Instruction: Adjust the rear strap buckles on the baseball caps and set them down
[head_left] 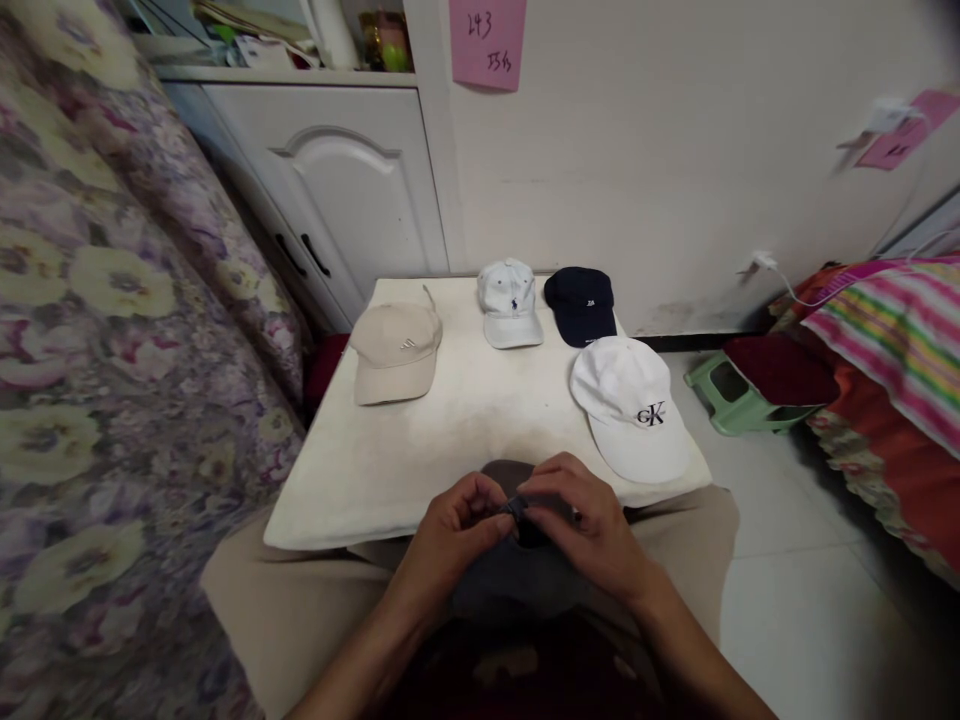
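A dark grey cap lies on my lap at the near edge of the small white table. My left hand and my right hand meet over it, both with fingers pinched on the cap's small dark back strap. On the table lie a beige cap at the left, a pale white cap and a navy cap at the back, and a white cap with black letters at the right.
A flower-patterned bed cover fills the left side. White cabinet doors stand behind the table. A green plastic stool sits on the floor at the right, beside striped bedding. Pink notes hang on the wall.
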